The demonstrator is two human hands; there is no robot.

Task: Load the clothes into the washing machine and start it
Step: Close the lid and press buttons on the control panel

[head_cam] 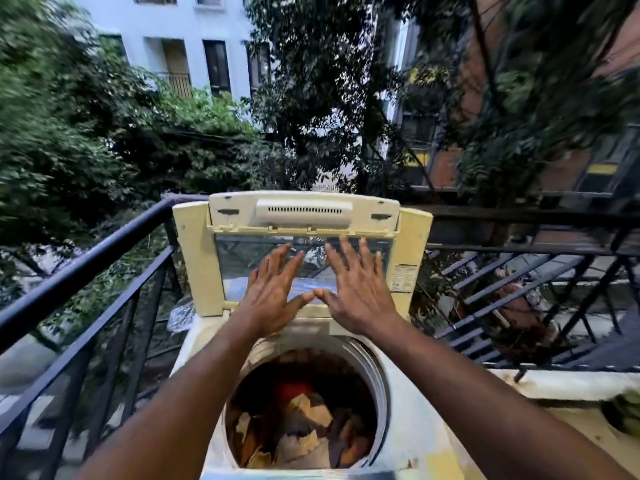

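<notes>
While lid point(304, 237) raised: two hands, one drum point(375, 382).

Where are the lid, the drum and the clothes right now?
lid point(304, 211), head view, on its cream top panel by the vent slots.
drum point(379, 372), head view, on its grey right rim.
clothes point(301, 441), head view, on the tan pieces in the pile's middle.

- An outdoor balcony of a home, up among treetops.
- A black metal railing point(86, 258) edges it.
- A yellowed top-loading washing machine point(408, 403) stands against the railing.
- Beyond the trees point(104, 143) rise a pale apartment building point(180, 26) and brick walls.
</notes>
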